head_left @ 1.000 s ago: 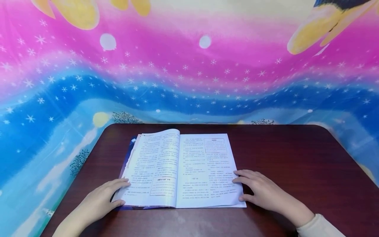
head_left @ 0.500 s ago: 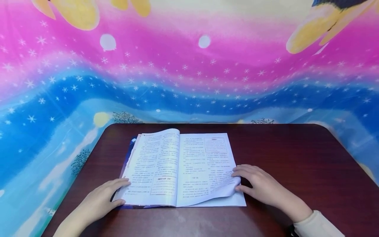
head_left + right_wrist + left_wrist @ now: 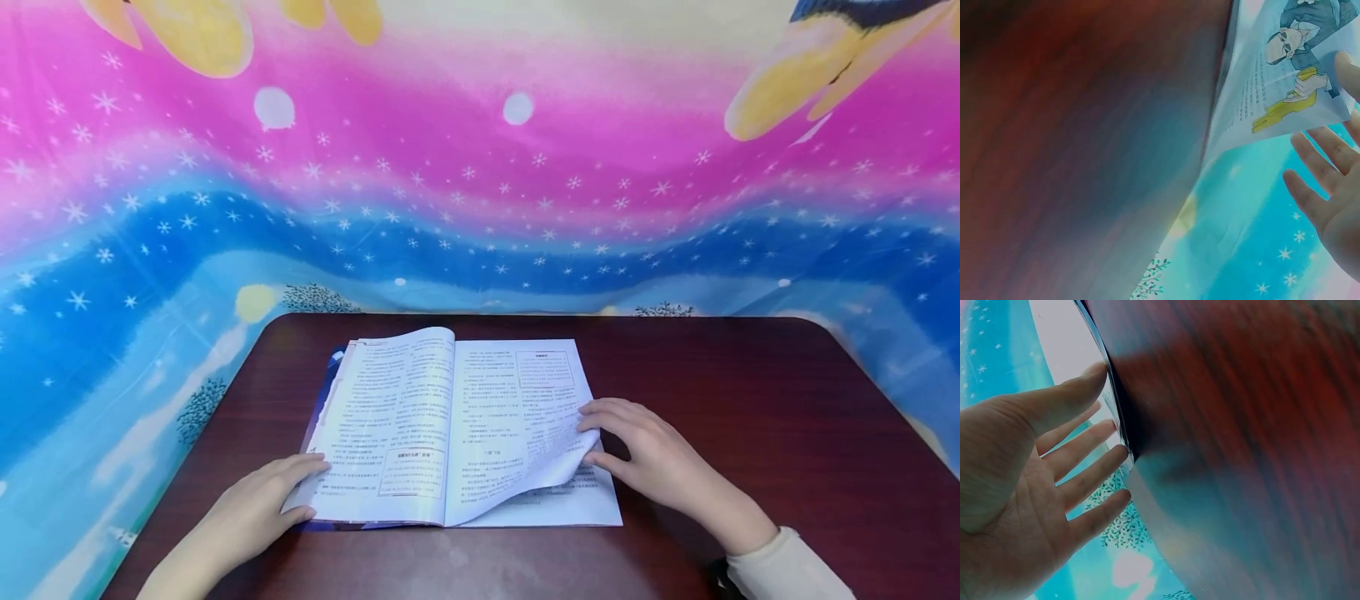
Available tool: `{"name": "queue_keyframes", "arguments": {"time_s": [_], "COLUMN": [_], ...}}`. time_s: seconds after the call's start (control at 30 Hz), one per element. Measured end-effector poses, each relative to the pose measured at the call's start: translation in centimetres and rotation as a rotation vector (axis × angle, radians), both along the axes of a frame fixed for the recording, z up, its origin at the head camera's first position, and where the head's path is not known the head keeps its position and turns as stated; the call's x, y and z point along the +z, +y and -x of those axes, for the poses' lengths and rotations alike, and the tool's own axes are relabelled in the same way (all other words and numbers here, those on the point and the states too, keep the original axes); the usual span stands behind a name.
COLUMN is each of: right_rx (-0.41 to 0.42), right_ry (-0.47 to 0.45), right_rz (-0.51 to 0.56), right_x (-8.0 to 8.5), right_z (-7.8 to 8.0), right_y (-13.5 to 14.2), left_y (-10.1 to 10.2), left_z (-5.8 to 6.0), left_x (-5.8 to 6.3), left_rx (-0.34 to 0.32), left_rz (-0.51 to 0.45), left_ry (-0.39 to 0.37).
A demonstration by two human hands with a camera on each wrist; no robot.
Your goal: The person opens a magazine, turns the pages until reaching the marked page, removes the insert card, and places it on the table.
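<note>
An open magazine with white, text-filled pages [image 3: 390, 400] lies in the lower middle of the head frame, and a dark blue cover [image 3: 324, 392] shows along its left edge. The step in hand seems to be the turning of one page: the thin white right-hand sheet [image 3: 561, 467] is curled up from its lower corner. The right hand [image 3: 660, 454] pinches this corner between thumb and fingers; in the right wrist view, a printed colour drawing of a clothed figure [image 3: 1309, 59] shows on the sheet, beside the thumb. The left hand [image 3: 247, 504] has its fingers spread and rests with fingertips on the left page, near the lower corner. I judge that the next move calls for carrying the sheet over the spine to the left, gently, because such paper could crease or slip.

The table [image 3: 750, 392] is dark red-brown with wood grain, glossy, rounded at its far corners. Behind it, a pink and blue cloth with white snowflakes [image 3: 480, 192] fills the upper frame. A pale sleeve [image 3: 783, 571] appears at lower right.
</note>
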State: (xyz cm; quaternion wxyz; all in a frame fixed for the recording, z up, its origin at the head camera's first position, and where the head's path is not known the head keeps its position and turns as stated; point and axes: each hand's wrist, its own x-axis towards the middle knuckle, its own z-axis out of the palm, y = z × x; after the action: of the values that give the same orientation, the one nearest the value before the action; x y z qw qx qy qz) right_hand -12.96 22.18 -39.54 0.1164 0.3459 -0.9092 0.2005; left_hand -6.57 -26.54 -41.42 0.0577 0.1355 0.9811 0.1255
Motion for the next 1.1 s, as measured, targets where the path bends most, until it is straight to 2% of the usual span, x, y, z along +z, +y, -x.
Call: {"name": "queue_keyframes", "arguments": {"time_s": [0.2, 0.53, 0.8, 0.97, 1.1], "right_rx": [0.014, 0.015, 0.05, 0.086, 0.104], "right_ry": [0.044, 0.057, 0.076, 0.08, 0.09], "right_rz": [0.054, 0.106, 0.137, 0.18, 0.199], "right_x": [0.7, 1.8, 3.0, 4.0, 4.5], "right_z": [0.5, 0.9, 1.2, 1.2, 1.2], "right_y": [-0.7, -2.2, -3.3, -4.3, -5.2], "left_y": [0.1, 0.2, 1.3, 3.3, 5.0], "left_z": [0.1, 0.1, 0.2, 0.4, 0.6], "left_x": [0.0, 0.1, 0.9, 1.7, 2.4], "left_rx": [-0.012, -0.021, -0.045, -0.065, -0.109], "left_rz": [0.019, 0.033, -0.001, -0.07, -0.111], "left_ry": [0.0, 0.02, 0.122, 0.192, 0.298]}}
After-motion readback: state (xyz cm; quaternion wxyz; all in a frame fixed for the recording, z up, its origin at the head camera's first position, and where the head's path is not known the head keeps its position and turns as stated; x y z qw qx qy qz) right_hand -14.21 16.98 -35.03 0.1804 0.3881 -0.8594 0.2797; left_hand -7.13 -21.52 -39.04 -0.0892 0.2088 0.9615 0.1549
